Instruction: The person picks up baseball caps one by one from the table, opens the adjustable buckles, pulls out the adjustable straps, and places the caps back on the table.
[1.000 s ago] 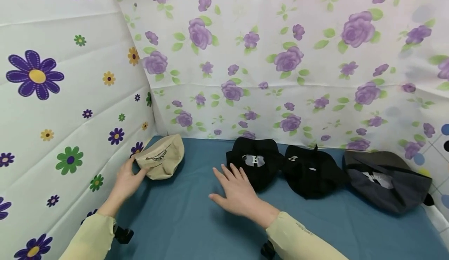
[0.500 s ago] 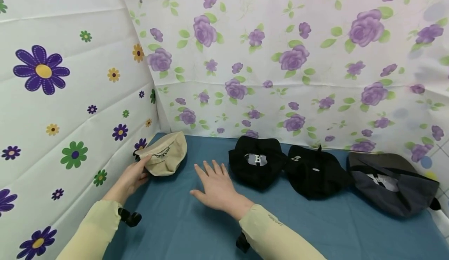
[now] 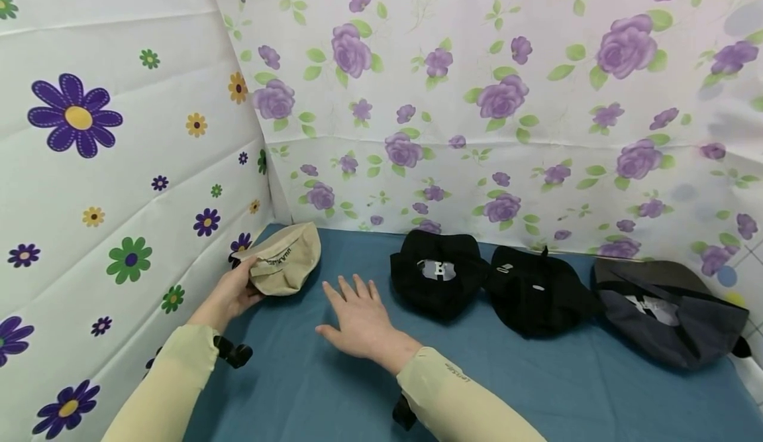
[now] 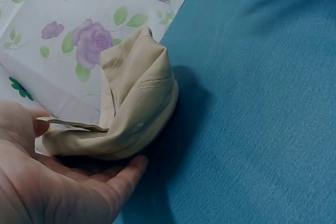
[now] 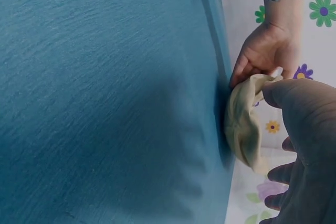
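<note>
In the head view a beige cap [image 3: 293,263] with dark lettering stands at the back left corner of the blue cloth. My left hand [image 3: 231,293] grips its near left edge. The left wrist view shows the thumb over the edge of the cap [image 4: 139,106] by a narrow strap, the other fingers spread underneath. My right hand [image 3: 362,323] hovers over the cloth to the right of the cap, fingers straight and spread, holding nothing. In the right wrist view, the right thumb overlaps the cap [image 5: 242,119], with the left hand [image 5: 269,48] beyond it.
To the right lie a black cap [image 3: 420,296] with a white letter, another black cap [image 3: 527,309] and a dark grey cap [image 3: 650,336], side by side. Flowered sheets hang behind the blue cloth [image 3: 310,395] and along its left side.
My left hand has shifted its hold, its fingers now further under the cap's edge. The right hand has moved left, away from the black cap. The head view has shifted slightly.
</note>
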### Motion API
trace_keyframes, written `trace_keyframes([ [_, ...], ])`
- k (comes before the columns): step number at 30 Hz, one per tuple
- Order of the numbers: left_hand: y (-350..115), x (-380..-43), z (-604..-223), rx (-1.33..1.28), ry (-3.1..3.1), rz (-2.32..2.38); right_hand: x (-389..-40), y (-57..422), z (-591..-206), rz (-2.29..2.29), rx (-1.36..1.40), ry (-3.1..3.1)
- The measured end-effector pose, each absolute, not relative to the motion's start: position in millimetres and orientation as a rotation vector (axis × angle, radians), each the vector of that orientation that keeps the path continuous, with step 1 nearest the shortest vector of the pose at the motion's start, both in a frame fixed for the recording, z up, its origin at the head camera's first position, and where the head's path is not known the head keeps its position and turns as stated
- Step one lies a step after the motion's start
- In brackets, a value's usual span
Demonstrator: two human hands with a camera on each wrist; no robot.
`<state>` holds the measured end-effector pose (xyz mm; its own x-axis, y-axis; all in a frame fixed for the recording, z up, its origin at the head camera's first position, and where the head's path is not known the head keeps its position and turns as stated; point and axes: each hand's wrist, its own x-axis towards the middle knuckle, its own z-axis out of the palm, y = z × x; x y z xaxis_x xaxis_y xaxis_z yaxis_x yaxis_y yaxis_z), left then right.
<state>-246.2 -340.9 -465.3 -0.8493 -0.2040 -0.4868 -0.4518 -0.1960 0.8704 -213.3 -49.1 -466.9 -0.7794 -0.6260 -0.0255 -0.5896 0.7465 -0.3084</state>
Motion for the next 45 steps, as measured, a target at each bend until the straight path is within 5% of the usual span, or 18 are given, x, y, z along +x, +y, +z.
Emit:
trace_keyframes([
  [31, -342.9, -232.2, -462.3, -0.687, 1.923, 2.169, -218.5, -19.1, -478.2, -0.53, -0.901, 2.812],
  [45, -313.9, -201.4, -442.8, -0.293, 2.029, 2.021, -234.8, 4.9, -463.2, -1.281, -0.583, 2.533],
])
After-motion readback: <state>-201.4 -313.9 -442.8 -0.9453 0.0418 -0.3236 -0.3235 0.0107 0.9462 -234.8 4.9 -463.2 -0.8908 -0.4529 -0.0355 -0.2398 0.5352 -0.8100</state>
